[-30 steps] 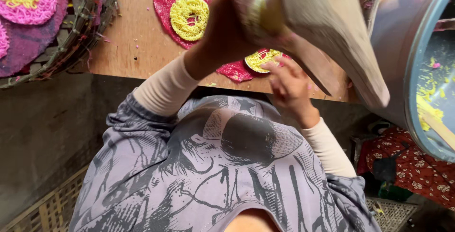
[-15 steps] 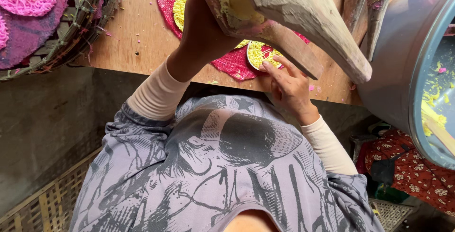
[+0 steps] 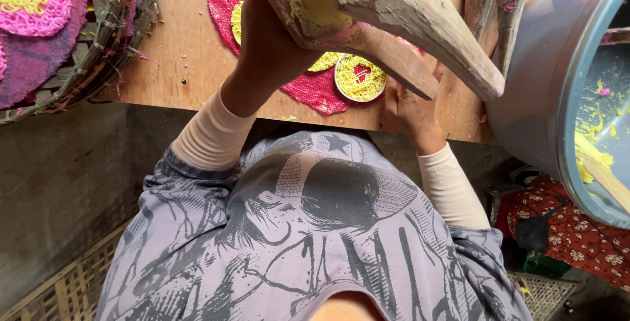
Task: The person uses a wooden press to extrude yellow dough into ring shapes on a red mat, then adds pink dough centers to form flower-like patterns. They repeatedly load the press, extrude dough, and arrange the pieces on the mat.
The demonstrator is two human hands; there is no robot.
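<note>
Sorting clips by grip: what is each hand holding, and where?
The left hand grips the wooden press around its dough-smeared body. The right hand rests by the ring mould of yellow strands; whether it holds it cannot be told.

head view, steeply downward, seemingly close

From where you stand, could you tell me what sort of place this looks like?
Probably a small home food workshop, where coloured noodle-like rounds are pressed by hand. The signs: a wooden press smeared with yellow paste, pink and yellow rounds on a wooden board, and a woven drying tray.
</note>
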